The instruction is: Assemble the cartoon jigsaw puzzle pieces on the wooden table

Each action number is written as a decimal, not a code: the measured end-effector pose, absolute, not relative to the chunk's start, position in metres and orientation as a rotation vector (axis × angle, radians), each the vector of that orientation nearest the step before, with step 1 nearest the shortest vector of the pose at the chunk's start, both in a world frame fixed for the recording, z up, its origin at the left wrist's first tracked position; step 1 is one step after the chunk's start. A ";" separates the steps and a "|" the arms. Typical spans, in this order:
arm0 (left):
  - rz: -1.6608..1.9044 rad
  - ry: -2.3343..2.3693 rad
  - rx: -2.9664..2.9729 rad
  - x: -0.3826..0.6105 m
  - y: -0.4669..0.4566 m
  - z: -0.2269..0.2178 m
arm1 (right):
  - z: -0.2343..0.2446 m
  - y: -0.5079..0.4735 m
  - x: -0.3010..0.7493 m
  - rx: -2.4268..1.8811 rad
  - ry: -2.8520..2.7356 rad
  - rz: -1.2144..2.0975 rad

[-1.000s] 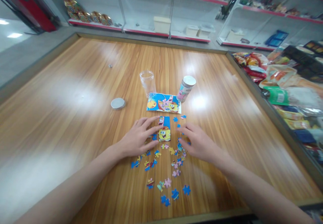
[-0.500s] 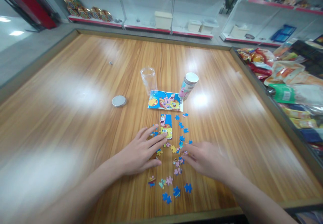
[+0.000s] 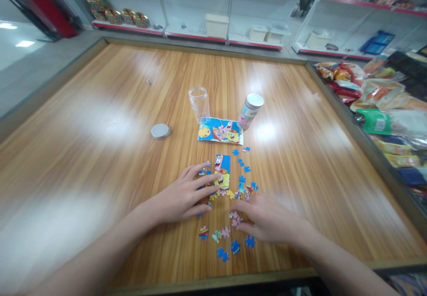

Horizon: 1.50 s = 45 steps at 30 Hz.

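Note:
Two fingertips of my left hand rest on the lower left edge of a joined section of jigsaw puzzle, showing pink and yellow cartoon figures on blue. That hand lies flat with its fingers spread, covering part of some loose pieces. My right hand is over pink puzzle pieces, index finger and thumb apart on either side of them. Loose blue puzzle pieces lie in a line right of the joined section. Beyond it is the picture card with the cartoon scene.
A clear plastic cylinder and a printed tube stand at the card's far corners. Left of them lies a round silver lid. More loose pieces are near the front. Packaged goods line the table's right side.
My right hand has moved toward me and slightly left, onto the pink pieces, uncovering pieces further back. The joined section has slid a little toward me under my left fingers.

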<state>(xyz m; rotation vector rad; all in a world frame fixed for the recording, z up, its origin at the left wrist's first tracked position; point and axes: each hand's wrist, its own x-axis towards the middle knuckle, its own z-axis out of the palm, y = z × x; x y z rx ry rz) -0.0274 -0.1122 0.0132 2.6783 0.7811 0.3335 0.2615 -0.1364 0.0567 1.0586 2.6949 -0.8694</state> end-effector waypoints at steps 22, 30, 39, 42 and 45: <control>0.316 0.651 2.607 -0.022 -0.116 0.023 | 0.050 -0.134 0.267 1.034 2.710 -0.949; 0.328 0.645 2.609 -0.022 -0.116 0.025 | 0.044 -0.138 0.263 1.066 2.776 -0.952; 0.356 0.644 2.591 -0.021 -0.116 0.025 | 0.032 -0.143 0.259 1.037 2.820 -0.863; 0.328 0.648 2.581 -0.020 -0.118 0.026 | 0.032 -0.143 0.258 1.042 2.816 -0.865; 0.291 0.649 2.590 -0.018 -0.120 0.026 | 0.032 -0.143 0.257 1.042 2.825 -0.843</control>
